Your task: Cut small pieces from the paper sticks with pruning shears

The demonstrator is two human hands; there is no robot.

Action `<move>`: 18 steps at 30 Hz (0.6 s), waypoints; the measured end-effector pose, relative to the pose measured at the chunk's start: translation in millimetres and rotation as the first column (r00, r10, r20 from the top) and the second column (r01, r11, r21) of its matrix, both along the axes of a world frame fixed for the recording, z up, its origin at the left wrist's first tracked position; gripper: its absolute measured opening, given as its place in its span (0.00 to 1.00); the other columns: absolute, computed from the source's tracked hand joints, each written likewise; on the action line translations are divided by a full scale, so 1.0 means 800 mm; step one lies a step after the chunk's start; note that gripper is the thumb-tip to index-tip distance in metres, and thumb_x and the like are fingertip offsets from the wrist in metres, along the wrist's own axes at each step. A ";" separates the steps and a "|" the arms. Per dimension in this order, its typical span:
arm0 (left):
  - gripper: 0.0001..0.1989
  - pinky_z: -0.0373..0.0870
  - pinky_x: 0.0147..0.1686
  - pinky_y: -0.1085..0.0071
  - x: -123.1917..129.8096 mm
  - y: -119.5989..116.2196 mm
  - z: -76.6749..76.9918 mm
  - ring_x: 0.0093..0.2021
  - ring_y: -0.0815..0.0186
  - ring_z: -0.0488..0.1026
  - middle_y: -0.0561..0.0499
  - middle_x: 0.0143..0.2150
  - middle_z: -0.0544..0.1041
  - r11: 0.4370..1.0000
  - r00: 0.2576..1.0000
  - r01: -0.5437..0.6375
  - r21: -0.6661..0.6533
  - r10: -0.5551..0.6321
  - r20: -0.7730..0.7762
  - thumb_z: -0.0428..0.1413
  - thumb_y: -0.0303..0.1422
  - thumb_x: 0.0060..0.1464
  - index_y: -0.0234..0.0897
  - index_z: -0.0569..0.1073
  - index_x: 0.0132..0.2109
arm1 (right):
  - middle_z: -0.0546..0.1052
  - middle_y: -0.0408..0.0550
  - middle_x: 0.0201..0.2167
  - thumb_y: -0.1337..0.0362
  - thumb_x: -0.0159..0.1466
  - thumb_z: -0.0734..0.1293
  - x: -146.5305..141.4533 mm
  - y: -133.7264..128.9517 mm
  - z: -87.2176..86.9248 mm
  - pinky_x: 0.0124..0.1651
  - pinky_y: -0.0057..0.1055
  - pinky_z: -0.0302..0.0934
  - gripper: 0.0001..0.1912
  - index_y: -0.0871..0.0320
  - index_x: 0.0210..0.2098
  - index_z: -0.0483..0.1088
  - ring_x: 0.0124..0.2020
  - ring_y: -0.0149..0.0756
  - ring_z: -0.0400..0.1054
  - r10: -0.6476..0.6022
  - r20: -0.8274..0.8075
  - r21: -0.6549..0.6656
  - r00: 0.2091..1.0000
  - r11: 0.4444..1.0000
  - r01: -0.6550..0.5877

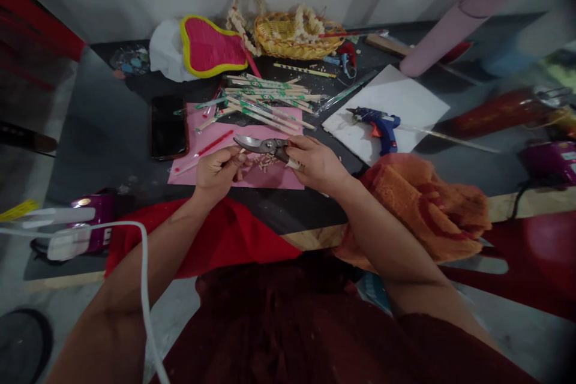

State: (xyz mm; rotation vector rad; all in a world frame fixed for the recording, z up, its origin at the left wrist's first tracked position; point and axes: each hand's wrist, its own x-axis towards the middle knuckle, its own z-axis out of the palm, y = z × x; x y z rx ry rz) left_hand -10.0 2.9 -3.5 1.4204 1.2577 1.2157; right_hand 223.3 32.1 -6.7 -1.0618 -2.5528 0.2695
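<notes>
My right hand is wrapped round the handles of a pair of pruning shears, whose blades point left and stand apart. My left hand pinches a thin wooden stick, mostly hidden by the fingers, with its tip at the blades. Below the shears, short cut wooden pieces lie in a small heap on a pink sheet. Just beyond is a loose pile of wooden chopsticks, several still in green-printed wrappers. A red stick rests on the sheet beside my left hand.
A phone lies left of the sheet. On the right, a blue glue gun sits on a white board, near an orange cloth. Behind stand a wicker basket and a tall pink flask. A white cable crosses my left arm.
</notes>
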 end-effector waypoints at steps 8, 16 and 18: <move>0.12 0.64 0.16 0.78 0.001 -0.001 -0.002 0.16 0.77 0.65 0.49 0.28 0.80 1.000 0.999 -0.021 -0.010 0.021 0.035 0.60 0.38 0.51 0.34 0.78 0.38 | 0.69 0.56 0.50 0.65 0.63 0.59 -0.004 -0.001 0.000 0.49 0.37 0.62 0.11 0.58 0.44 0.68 0.50 0.43 0.63 -0.145 -0.008 -0.064 0.989 0.988 0.144; 0.14 0.62 0.15 0.79 0.001 -0.001 -0.001 0.16 0.77 0.65 0.49 0.28 0.79 0.998 0.990 -0.016 -0.057 0.023 0.136 0.56 0.41 0.56 0.34 0.75 0.40 | 0.58 0.54 0.62 0.64 0.61 0.61 -0.005 -0.004 0.004 0.48 0.47 0.58 0.19 0.56 0.52 0.65 0.55 0.52 0.55 -0.166 0.116 -0.017 0.979 0.986 0.169; 0.14 0.61 0.14 0.79 0.001 0.001 -0.002 0.15 0.77 0.65 0.49 0.28 0.78 0.998 0.985 -0.007 -0.063 0.018 0.169 0.55 0.42 0.57 0.34 0.74 0.38 | 0.57 0.54 0.63 0.65 0.61 0.60 -0.006 -0.007 0.007 0.47 0.48 0.58 0.20 0.56 0.53 0.64 0.56 0.53 0.53 -0.166 0.141 -0.009 0.976 0.986 0.168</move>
